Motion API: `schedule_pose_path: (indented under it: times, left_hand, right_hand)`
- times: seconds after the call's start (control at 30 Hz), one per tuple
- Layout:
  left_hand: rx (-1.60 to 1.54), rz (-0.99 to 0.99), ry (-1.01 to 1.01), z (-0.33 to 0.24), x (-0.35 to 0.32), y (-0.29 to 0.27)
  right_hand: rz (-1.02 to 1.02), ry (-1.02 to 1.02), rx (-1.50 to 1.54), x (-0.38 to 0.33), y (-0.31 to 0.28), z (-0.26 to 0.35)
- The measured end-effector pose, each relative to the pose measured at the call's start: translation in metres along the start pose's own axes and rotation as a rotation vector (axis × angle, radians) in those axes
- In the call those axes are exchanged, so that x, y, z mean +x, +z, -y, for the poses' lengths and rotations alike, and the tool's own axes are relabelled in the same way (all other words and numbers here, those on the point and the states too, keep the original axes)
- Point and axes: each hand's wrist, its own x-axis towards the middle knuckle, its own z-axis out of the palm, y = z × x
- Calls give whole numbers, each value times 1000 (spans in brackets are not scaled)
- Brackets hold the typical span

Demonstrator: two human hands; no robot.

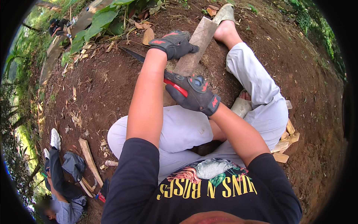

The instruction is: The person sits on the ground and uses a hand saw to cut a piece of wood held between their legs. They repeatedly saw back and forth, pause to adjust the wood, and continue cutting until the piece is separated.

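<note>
A greyish wooden plank (199, 39) slants away from me over the brown soil, its far end against the slipper (226, 14) on my outstretched foot. My left hand (173, 44), in a black glove with red marks, grips the plank, its thumb lying across the top face. Nearer to me, my right hand (194, 91), gloved alike, is closed round the red-and-black handle of what looks like a hand saw (133, 54). The dark tapered blade runs to the upper left and passes under my left forearm, which hides its middle. Whether it touches the plank is hidden.
Cut wood pieces (286, 143) lie by my right hip. On the left are a long wood strip (90, 160), a dark bag (74, 165) and a red-handled tool (100, 197). One person (67, 201) sits at lower left, another (56, 27) far off. Leafy plants (102, 23) border the soil.
</note>
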Motion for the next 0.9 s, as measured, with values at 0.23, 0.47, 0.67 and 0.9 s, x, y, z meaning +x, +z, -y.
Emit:
schedule_pose_path:
  times: [0.23, 0.47, 0.67, 0.9]
  left_hand:
    - [42, -36, 19, 2, -5, -6]
    - [-13, -11, -48, -9, -10, -10]
    - [94, -44, -58, -6, -9, -8]
    - [81, -16, -49, -1, -1, 2]
  right_hand:
    - [59, 132, -141, -70, -56, 13]
    - [193, 284, -189, -222, -184, 67]
    - [99, 175, -157, -217, -184, 71]
    - [25, 34, -162, -86, -61, 9]
